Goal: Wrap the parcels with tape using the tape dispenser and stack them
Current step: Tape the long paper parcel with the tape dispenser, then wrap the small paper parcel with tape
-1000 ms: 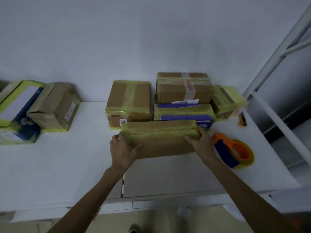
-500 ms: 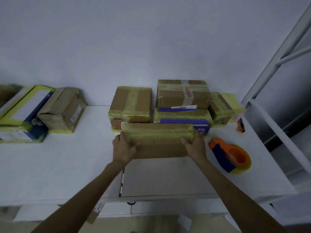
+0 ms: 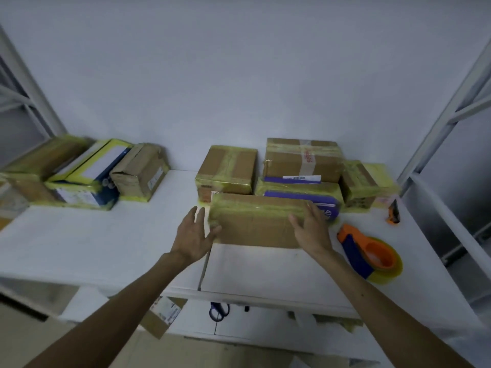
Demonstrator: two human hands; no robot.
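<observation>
We have just released the taped box (image 3: 255, 221): our left hand (image 3: 195, 235) is spread wide beside its 9 o'clock end, our right hand (image 3: 310, 229) open-fingered against its 3 o'clock end. It sits at 6 o'clock of the stack (image 3: 303, 158), seemingly placed.

Only two arms of the person show, both bare from the lower edge of the view up to the fingers (image 3: 199, 216); the left forearm (image 3: 127, 296) and the right forearm (image 3: 377, 296) are long and lean, each narrowing to a slim wrist. The left hand (image 3: 195, 236) shows its back, its slender fingers and thumb slightly smeared by blur; the right hand (image 3: 312, 229) shows its back and thumb side, the knuckles faintly marked; what looks like a tiny dark speck (image 3: 363, 295) sits on the right forearm; the nails are too small to make out.
</observation>
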